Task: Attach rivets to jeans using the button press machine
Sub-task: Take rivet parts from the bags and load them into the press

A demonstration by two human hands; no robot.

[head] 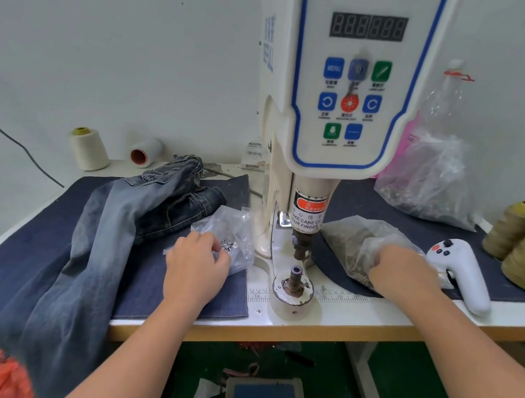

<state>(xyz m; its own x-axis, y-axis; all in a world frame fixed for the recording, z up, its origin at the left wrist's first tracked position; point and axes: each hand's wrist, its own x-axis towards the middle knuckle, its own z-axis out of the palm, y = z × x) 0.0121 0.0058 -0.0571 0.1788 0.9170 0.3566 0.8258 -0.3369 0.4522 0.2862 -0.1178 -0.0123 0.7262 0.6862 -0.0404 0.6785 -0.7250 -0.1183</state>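
Left fingers: the fingers (pixel 220 253) of the left hand (pixel 196 265) are curling into the small clear bag (pixel 230 228) left of the machine post, pinching at the shiny metal pieces inside; whether a piece is already held, I cannot tell.
Right fingers: the right hand (pixel 404 274) is reaching into the larger clear bag (pixel 357 242) of small dark rivet parts; its fingers are hidden under the plastic, so their opening I cannot tell.
Jeans: the jeans (pixel 100 236) are lying on the dark denim mat (pixel 153 281) at the left of the tabletop (pixel 372 316), waist part bunched toward the wall, one leg running toward the person and hanging over the front edge.
Key relation: the lower die (pixel 294 282) of the servo button machine (pixel 356 78) is standing between the two hands, a little nearer to the left one. The jeans are lying to the left of both hands, and the left hand is nearer to them.
Axis: the long axis of the leg is going from the wall toward the person, slightly slanted; the waist end is pointing away.
Step, as I judge: rivet parts are being picked; no fabric is under the upper punch (pixel 301 246) yet.
Risk: fingers near the punch.
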